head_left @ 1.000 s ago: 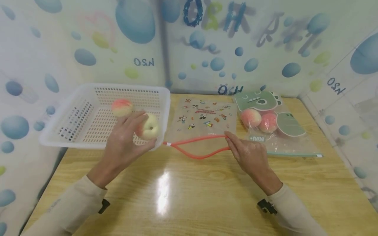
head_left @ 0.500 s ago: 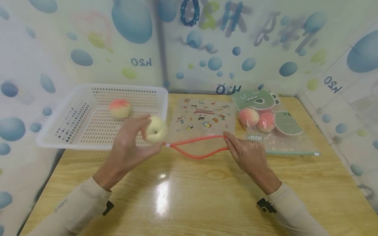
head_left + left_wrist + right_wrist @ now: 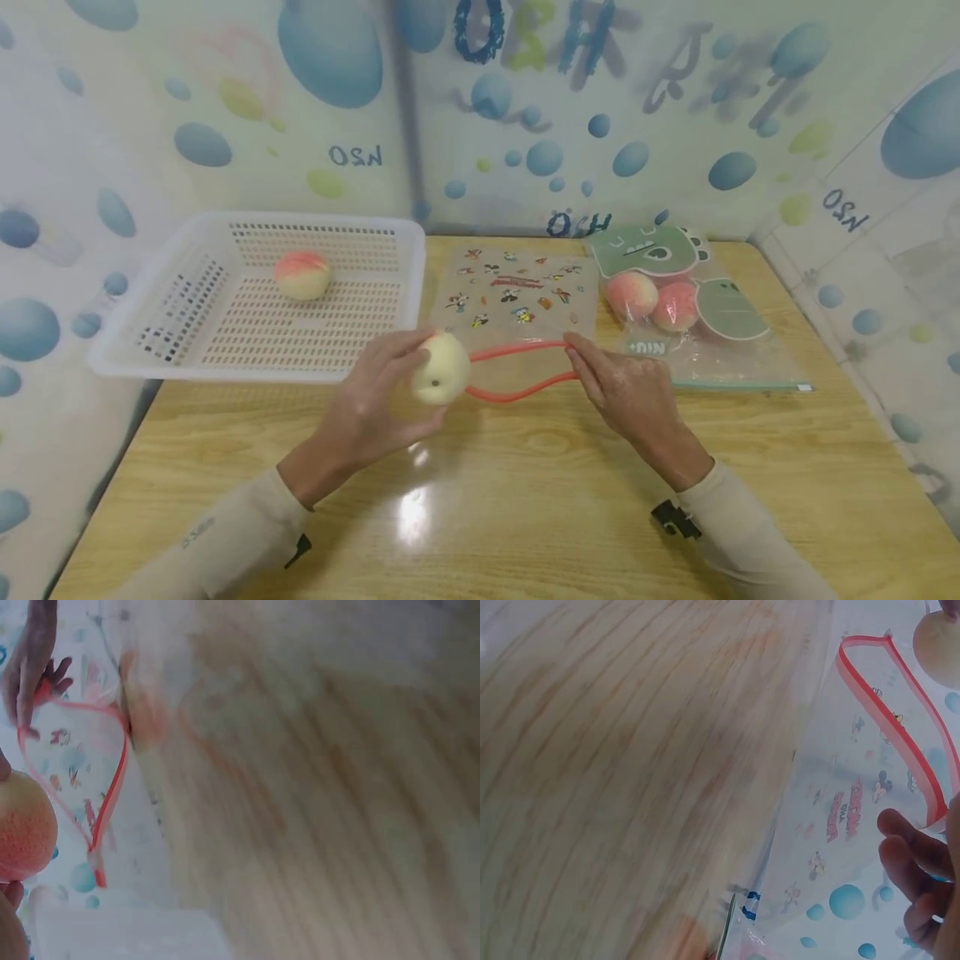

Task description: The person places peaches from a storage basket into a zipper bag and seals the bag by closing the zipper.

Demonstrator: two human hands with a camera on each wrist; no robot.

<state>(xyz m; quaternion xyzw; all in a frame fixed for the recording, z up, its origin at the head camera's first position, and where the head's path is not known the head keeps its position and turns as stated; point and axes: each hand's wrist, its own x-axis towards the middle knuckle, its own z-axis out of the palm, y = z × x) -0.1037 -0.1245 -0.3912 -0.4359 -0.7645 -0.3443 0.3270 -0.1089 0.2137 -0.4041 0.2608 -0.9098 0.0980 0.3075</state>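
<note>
My left hand (image 3: 375,400) holds a pale yellow and pink peach (image 3: 441,371) between thumb and fingers, at the left end of a zip bag's open mouth. In the left wrist view the pink side of the peach (image 3: 26,825) shows. The clear zip bag (image 3: 517,292) has cartoon prints and a red zip edge (image 3: 892,724) spread into a loop. My right hand (image 3: 626,392) pinches the right end of that red edge. In the head view the peach covers the bag's left corner and slider.
A white perforated basket (image 3: 258,372) stands at the left with one peach (image 3: 303,275) in it. At the right lies another zip bag (image 3: 742,367) with a green print and a teal zip edge, holding two pink peaches (image 3: 677,307). A patterned wall (image 3: 495,192) stands behind the table (image 3: 525,517).
My left hand has carried the peach from over the basket's right side, rightward and nearer to me, to the bag's mouth. My right hand keeps its grip on the red edge.
</note>
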